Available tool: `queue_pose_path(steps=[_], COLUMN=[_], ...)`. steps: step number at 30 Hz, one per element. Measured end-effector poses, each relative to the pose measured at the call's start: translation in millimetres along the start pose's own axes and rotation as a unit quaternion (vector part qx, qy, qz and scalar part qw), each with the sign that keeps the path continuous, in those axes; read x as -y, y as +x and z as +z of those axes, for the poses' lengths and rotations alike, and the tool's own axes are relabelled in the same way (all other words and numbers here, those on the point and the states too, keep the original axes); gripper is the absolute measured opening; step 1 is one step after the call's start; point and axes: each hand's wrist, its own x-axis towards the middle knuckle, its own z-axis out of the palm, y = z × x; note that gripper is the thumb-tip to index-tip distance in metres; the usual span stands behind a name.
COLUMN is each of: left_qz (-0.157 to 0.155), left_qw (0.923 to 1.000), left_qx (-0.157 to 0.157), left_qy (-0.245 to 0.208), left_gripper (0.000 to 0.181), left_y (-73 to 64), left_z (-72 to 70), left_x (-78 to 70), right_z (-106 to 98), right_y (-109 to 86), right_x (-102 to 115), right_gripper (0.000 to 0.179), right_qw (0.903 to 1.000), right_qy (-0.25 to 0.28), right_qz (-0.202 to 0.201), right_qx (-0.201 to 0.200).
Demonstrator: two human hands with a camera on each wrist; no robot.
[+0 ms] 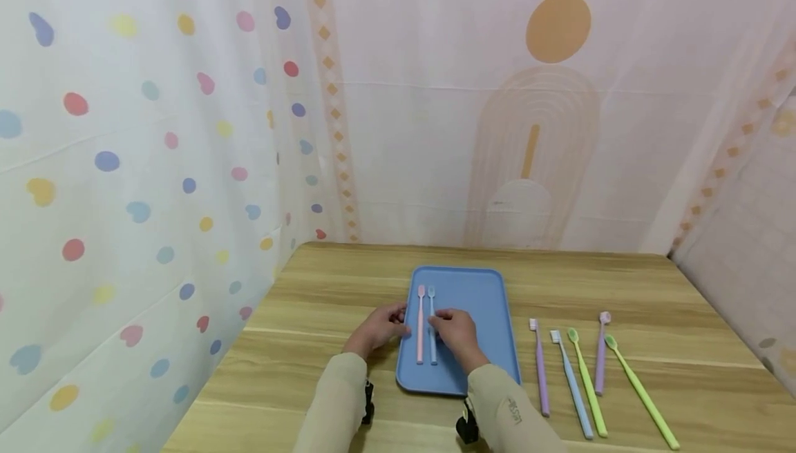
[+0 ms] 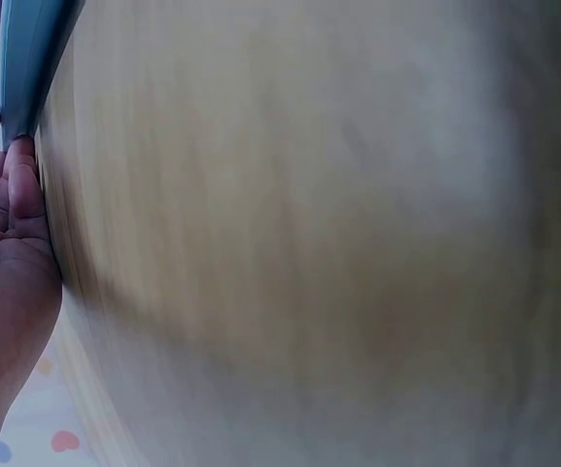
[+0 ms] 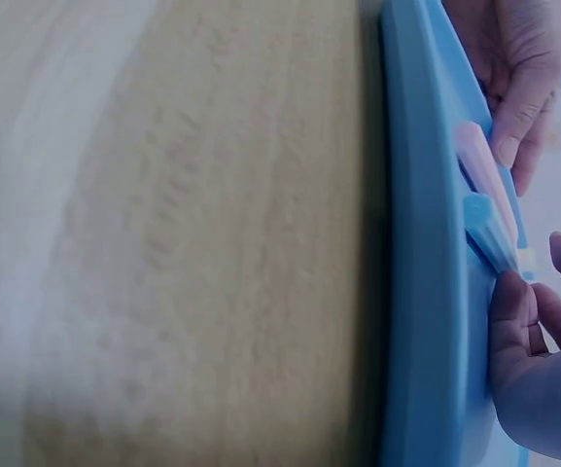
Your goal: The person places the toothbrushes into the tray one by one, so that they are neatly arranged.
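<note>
A blue tray (image 1: 479, 301) lies on the wooden table. Side by side on its left half are a pink toothbrush (image 1: 420, 329) and a light blue toothbrush (image 1: 432, 349), heads toward the far edge. My left hand (image 1: 377, 327) holds the tray's left rim, its thumb over the edge beside the pink toothbrush. Bent fingers of my right hand (image 1: 457, 332) pinch the light blue toothbrush partway along its handle. In the right wrist view, the fingertips (image 3: 511, 287) meet that handle, and the left thumb reaches over the far rim. The left wrist view shows fingers low against the tray's side (image 2: 37, 58).
Right of the tray lie several more toothbrushes: a purple one (image 1: 541, 370), a blue one (image 1: 575, 391), a green one (image 1: 587, 387), another purple one (image 1: 600, 356) and another green one (image 1: 643, 394). Patterned curtains (image 1: 398, 163) hang behind and left of the table (image 1: 280, 370).
</note>
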Motion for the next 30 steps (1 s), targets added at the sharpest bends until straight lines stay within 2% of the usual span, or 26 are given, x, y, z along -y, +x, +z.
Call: queue_pose_path(steps=[4,16,22,30], left_qz=[0.000,-0.005,-0.010,-0.006], left_qw=[1.0000,0.9999,0.9999,0.9999], left_qx=[-0.002,-0.002,-0.005,-0.001], left_qy=[0.001,-0.014,-0.013,-0.012], left_gripper=[0.055,0.059,0.059,0.057], left_y=[-1.6,-0.7,-0.2,1.9], left_z=[-1.1,-1.7,0.6,0.9], left_x=[-0.3,-0.6,2.1,-0.1], right_z=[-4,-22,-37,-64], right_y=[-1.3,-1.1,-0.1,12.2], right_x=[1,7,13,17], right_gripper=[0.029,0.029,0.030,0.031], right_qw=[0.9998,0.9978,0.9969,0.9977], right_qy=[0.015,0.065,0.076,0.066], right_qz=[0.006,0.007,0.000,-0.012], right_qx=[0.014,0.012,0.018,0.009])
